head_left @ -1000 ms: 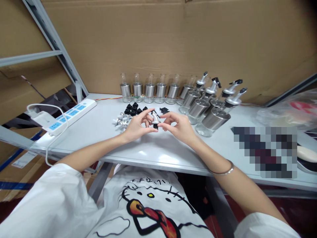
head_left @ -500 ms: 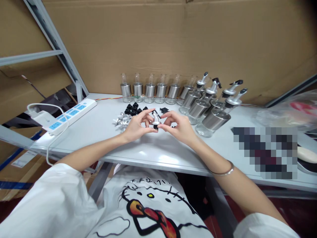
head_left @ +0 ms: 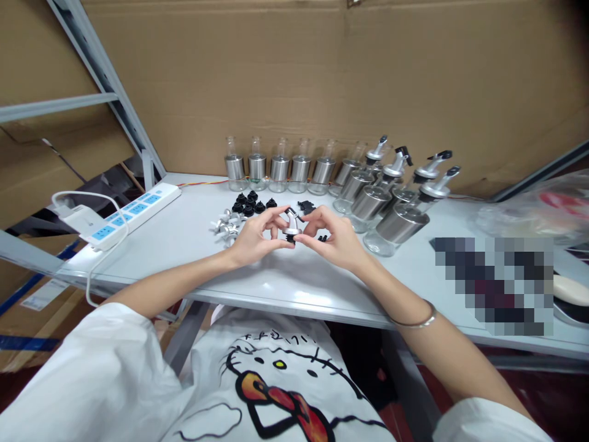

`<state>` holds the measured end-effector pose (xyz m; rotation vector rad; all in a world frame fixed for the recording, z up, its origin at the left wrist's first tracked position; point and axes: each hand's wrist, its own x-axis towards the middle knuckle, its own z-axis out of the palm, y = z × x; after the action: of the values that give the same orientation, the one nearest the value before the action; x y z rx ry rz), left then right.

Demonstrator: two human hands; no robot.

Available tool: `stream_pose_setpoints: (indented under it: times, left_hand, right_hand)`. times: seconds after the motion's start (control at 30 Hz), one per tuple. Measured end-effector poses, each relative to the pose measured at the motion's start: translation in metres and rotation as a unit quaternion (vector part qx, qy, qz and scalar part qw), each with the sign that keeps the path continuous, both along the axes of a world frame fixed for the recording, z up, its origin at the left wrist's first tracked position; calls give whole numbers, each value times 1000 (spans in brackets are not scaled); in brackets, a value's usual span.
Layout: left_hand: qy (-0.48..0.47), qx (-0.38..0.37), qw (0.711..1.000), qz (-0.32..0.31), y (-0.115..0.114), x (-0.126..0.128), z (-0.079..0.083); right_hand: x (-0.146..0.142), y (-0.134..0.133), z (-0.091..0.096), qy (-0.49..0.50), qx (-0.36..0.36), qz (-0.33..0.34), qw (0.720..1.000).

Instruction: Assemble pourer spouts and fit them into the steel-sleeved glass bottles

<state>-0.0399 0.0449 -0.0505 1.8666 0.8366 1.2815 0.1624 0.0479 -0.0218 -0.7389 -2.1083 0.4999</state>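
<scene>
Above the table's front part, my left hand [head_left: 252, 240] and my right hand [head_left: 339, 240] pinch one bottle pourer [head_left: 292, 231] between them. It is upright, with a silver spout and collar, a black flap on top and a black stopper below. My left fingers are at its top and base from the left; my right thumb and fingertip meet its right side. Behind my left hand lie silver spouts [head_left: 225, 226] and black stoppers [head_left: 248, 204]. Small black parts [head_left: 306, 207] lie beyond the pourer, and a few more [head_left: 323, 238] are partly hidden by my right hand.
Glass bottles with steel sleeves [head_left: 280, 168] stand in a row at the back. Several bottles with pourers fitted [head_left: 399, 222] stand at right. A white power strip [head_left: 133, 215] lies at left. Plastic bags [head_left: 543, 205] and a blurred-out item [head_left: 497, 282] are at far right.
Almost nothing differs. Both hands still hold the pourer; its black flap looks slightly lower, and the right fingertips have shifted a little. The view has moved very slightly.
</scene>
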Motion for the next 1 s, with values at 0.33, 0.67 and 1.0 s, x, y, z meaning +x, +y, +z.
stream_pose_setpoints:
  times: [0.33, 0.67, 1.0]
  left_hand:
    - [30, -4, 1000, 6, 1, 0, 1]
    - [42, 34, 998, -15, -1, 3, -1]
    - [28, 66, 995, -64, -2, 2, -2]
  right_hand:
    - [-1, 4, -7, -22, -38, 21, 999]
    - [1, 6, 0, -9, -48, 1, 999]
    - [4, 11, -1, -34, 1, 34, 999]
